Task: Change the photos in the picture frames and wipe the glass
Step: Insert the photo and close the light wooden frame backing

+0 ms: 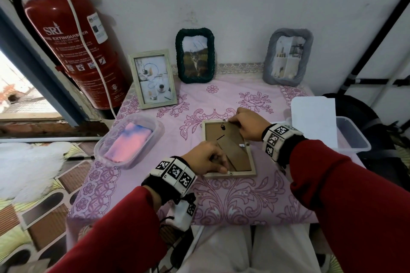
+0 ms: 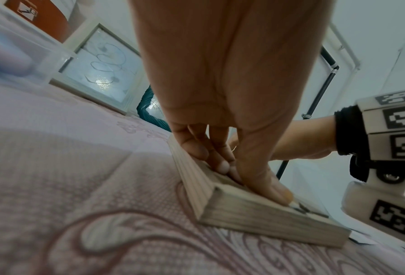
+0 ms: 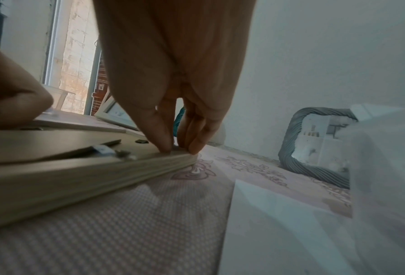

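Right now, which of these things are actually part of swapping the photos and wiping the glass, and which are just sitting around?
Part of the job:
face-down frame, worked by left hand and right hand
pale wooden frame
green frame
grey frame
pink cloth in its tub
white sheets

Just lying about:
fire extinguisher

4 pic frames: 1 face-down wooden frame (image 1: 230, 175), 3 upright (pale wood frame (image 1: 152, 78), green frame (image 1: 195, 55), grey frame (image 1: 288, 56)). 2 plastic tubs: cloth tub (image 1: 155, 137), right tub (image 1: 355, 137). 1 extinguisher (image 1: 73, 35). 2 hands: left hand (image 1: 205, 157), right hand (image 1: 250, 124).
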`<state>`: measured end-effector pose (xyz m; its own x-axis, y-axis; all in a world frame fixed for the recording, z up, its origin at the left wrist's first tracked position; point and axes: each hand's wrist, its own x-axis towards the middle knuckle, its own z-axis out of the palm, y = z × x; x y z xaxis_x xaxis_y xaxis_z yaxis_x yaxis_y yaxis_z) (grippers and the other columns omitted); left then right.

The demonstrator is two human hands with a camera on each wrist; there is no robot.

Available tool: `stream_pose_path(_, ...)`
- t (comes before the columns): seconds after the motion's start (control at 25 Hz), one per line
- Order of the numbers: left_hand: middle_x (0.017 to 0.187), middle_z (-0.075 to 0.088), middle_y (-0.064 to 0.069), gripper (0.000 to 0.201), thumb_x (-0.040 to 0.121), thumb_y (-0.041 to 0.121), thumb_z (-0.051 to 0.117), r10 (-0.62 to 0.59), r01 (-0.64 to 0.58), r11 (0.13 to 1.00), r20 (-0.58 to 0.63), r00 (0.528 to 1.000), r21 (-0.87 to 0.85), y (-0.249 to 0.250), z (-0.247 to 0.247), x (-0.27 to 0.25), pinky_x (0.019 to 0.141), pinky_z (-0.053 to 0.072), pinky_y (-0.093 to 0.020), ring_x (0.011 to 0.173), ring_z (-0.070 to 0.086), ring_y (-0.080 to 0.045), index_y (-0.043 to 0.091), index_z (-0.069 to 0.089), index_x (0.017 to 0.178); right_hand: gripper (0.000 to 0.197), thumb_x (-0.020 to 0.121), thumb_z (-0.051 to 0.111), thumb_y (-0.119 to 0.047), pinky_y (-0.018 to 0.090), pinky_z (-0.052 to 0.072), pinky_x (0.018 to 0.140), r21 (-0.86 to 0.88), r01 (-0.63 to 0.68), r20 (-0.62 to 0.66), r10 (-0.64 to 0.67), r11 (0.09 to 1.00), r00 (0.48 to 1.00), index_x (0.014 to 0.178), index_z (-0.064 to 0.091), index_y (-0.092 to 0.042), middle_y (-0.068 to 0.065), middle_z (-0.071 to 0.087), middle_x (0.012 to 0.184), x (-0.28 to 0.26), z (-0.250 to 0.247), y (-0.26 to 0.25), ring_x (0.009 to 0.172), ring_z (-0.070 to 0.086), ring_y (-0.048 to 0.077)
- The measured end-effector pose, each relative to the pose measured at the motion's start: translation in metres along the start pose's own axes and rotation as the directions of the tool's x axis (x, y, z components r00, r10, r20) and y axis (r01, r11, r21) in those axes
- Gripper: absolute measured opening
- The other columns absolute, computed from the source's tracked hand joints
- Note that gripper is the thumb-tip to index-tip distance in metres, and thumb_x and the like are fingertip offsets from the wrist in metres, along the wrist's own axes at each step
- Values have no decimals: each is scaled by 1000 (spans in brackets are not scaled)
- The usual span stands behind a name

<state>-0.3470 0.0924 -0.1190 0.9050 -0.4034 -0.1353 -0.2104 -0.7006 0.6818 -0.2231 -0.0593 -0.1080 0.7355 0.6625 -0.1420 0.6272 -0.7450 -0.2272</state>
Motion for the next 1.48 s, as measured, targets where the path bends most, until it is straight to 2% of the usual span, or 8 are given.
stream_pose_path(0.16,77,59,-12,14,76,11,74,3,-1,1000,-69,998,29,-2,6,1,72,42,-29,77,53,-21,8,74,89,45,78,50,5,29,39,92,87,-44,-30,46,995,998,122,55,-5,14,48,120,-1,0,0,113,49,27)
stream_pose_path(0.36,64,56,5,13,74,8,76,-153,124,971,-133,979,-207,-5,12,-1,63,43,-21,60,50,-6,6,65,82,41,77,51,7,22,34,83,138,-54,-26,59,989,998,116,57,-6,13,47,119,-2,0,0,111,48,27)
stream_pose_path(0.44,63,57,4,9,75,13,76,-150,119,977,-171,974,-178,-5,13,-2,58,40,-14,56,48,-3,10,67,76,40,77,50,7,23,35,84,149,-55,-40,62,987,997,115,57,-5,14,47,119,-3,1,0,111,47,27)
stream_pose_path(0.6,77,66,-7,10,76,20,76,-132,107,980,-149,980,-166,-2,12,-5,63,43,-23,68,53,-12,11,72,80,38,77,51,7,24,37,89,188,-55,-60,68,981,996,113,57,-1,17,46,119,-6,3,0,111,47,28)
stream_pose_path(0.8,86,57,5,34,57,26,88,-96,85,990,-100,990,-112,-5,10,-11,68,39,-11,76,50,1,21,71,87,36,78,50,6,22,36,84,200,-62,-69,77,978,995,113,58,-3,16,45,118,-7,6,0,108,47,28)
stream_pose_path(1.08,93,64,-7,38,56,22,89,-94,79,988,-111,989,-135,-6,10,-10,79,47,-31,89,57,-17,16,73,90,40,81,46,6,23,35,81,208,-40,-82,58,977,995,114,60,-10,12,41,106,-10,6,-2,105,44,27)
stream_pose_path(1.28,87,60,4,38,55,23,89,-101,85,988,-129,986,-126,-7,11,-10,75,44,-23,84,54,-8,18,73,89,43,81,44,7,25,37,80,212,-36,-80,54,977,995,115,61,-13,10,38,103,-13,5,-5,101,44,27)
stream_pose_path(1.48,89,59,3,39,59,19,87,-137,117,979,-119,983,-167,-4,10,-11,75,45,-20,82,53,-7,14,71,94,41,80,48,7,27,38,88,222,-50,-40,60,974,997,118,57,-8,15,48,117,-14,0,-4,111,47,27)
